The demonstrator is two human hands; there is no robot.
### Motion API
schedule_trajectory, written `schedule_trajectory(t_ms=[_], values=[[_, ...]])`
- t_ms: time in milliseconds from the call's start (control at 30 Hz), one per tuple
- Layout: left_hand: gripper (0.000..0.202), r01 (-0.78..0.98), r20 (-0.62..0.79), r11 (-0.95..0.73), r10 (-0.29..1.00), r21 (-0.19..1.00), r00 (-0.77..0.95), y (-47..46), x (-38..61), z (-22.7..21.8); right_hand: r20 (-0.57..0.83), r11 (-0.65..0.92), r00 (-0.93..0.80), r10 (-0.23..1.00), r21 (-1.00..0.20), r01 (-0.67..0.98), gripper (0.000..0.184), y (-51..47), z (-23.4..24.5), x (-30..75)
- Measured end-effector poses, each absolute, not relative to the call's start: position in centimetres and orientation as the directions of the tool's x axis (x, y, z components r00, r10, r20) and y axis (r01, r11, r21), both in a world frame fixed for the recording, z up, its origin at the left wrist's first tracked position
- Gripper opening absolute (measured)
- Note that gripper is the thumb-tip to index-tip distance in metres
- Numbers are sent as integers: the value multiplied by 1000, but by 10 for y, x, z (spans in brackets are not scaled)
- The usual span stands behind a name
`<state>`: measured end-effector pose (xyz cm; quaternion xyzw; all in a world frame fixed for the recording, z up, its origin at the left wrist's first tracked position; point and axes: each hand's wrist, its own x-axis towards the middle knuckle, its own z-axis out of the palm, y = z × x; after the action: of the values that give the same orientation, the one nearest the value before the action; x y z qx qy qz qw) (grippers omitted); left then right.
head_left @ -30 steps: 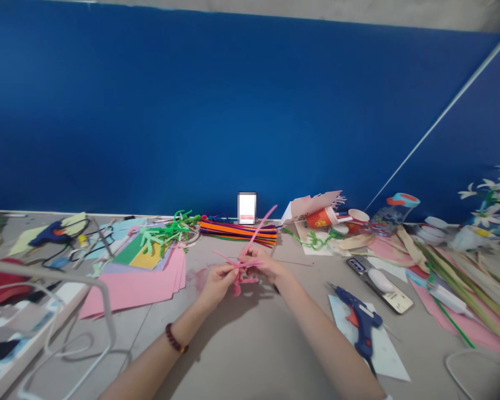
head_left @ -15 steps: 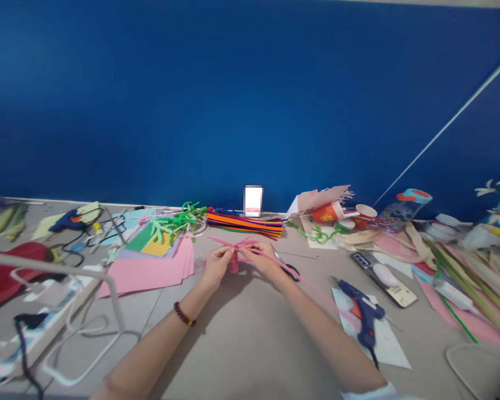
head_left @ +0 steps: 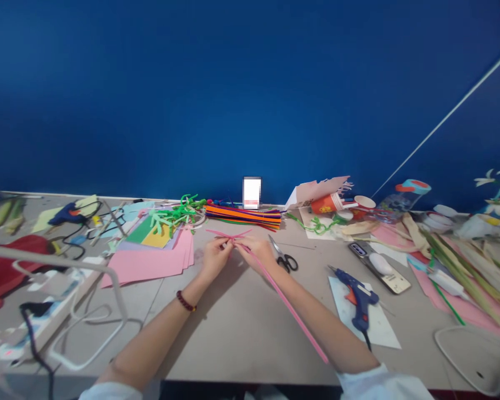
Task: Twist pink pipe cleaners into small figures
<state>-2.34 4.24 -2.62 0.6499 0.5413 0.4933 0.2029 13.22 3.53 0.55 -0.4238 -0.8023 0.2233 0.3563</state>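
Pink pipe cleaners (head_left: 294, 311) are pinched between the fingertips of both hands, above the middle of the table. My left hand (head_left: 217, 256) is closed on them, with short pink ends poking out beyond the fingers. My right hand (head_left: 256, 253) grips them too, close beside the left. One long pink strand trails from the right hand along the right forearm toward me. The place where the strands cross is mostly covered by my fingers. Scissors (head_left: 286, 261) with black handles lie just right of my right hand. A bundle of coloured pipe cleaners (head_left: 244, 215) lies behind both hands.
On the right a blue glue gun (head_left: 360, 300) rests on white paper, near a phone (head_left: 383, 269). Pink paper sheets (head_left: 145, 266) and green pipe-cleaner pieces (head_left: 177, 214) lie left. A power strip (head_left: 45, 316) with cables occupies the left front. A blue panel (head_left: 250, 100) stands behind.
My hands have turned, so the dangling pink piece below them no longer shows. The long strand now lies straighter along my right forearm. The scissors are less covered, and the view has shifted slightly.
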Motion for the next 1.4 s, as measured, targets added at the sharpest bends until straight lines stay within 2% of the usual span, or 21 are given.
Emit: schedule_trajectory(t_ms=[133,200,267,333,467,600,700,767,867,1000,1100,1200,1300,1333,1400], values=[[18,631,534,-425,845,649,20,39,-26,-22,498,647,-426,755,-461,608,22,36,19,136],[17,678,561,-449,825,582,66,37,-26,-20,557,689,-437,706,-398,605,21,37,23,138],[17,714,578,-466,810,522,105,35,-25,-19,563,718,-464,684,-406,565,21,39,24,141],[17,728,592,-488,794,482,140,34,-24,-19,513,704,-483,709,-485,519,22,41,25,144],[17,673,616,-569,759,472,210,33,-21,-20,324,480,-391,862,-772,416,19,44,30,150],[17,547,659,-666,709,506,253,29,-18,-17,96,160,-376,922,-977,144,15,48,35,157],[18,458,673,-700,694,548,256,24,-13,-12,-102,-136,-460,882,-990,-42,20,53,32,162],[19,427,649,-678,723,598,238,19,-9,-8,-196,-279,-525,828,-957,-82,22,57,27,164],[20,426,562,-566,813,706,149,13,-4,-2,-277,-385,-571,773,-920,-75,21,60,20,167],[20,343,436,-411,900,845,4,10,-1,3,-300,-423,-565,769,-901,-98,16,61,13,165],[23,174,284,-268,956,948,-72,13,0,1,-275,-394,-528,804,-911,-125,16,60,7,161],[24,-10,116,-118,988,993,-106,19,-2,-5,-199,-244,-412,889,-968,-59,18,59,3,154],[22,-75,79,-92,983,993,-167,27,-5,-11,35,62,-299,954,-995,80,17,54,5,147],[22,-64,76,-89,980,994,-185,29,-7,-12,146,191,-275,950,-971,144,15,52,7,145],[20,-33,75,-84,973,996,-217,32,-9,-12,361,432,-262,895,-846,313,15,47,10,142]])
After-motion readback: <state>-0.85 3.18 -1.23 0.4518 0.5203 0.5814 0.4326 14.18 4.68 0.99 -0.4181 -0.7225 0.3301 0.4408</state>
